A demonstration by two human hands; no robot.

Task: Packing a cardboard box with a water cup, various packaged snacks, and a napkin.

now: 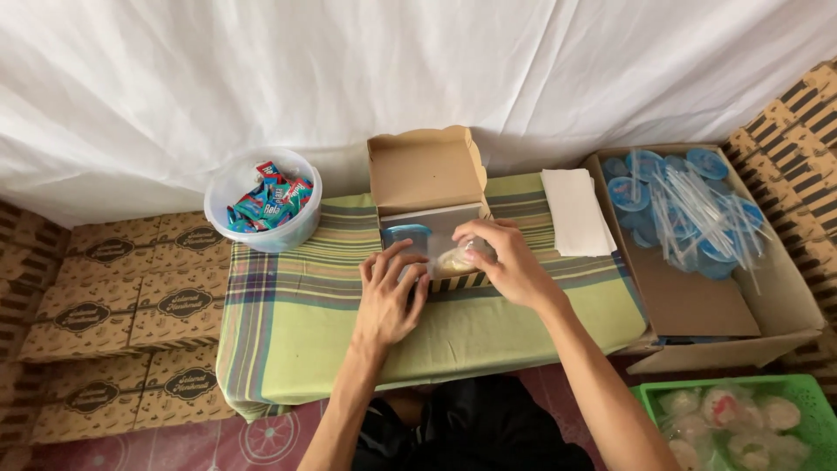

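On the green plaid tablecloth point(349, 323), our left hand point(390, 296) steadies the open brown cardboard box point(425, 187), fingers spread; our right hand point(506, 262) pinches a clear-wrapped pale snack point(457, 259), best lowered gently.

I see through one camera worn on the head, looking steeply down and forward past both forearms onto a low table point(349, 323) close in front. A white cloth backdrop point(261, 78) fills the top; stacked boxes point(122, 305) edge the left, an open carton point(697, 305) the right

Soft even daylight, faint shadows, edges bowed.
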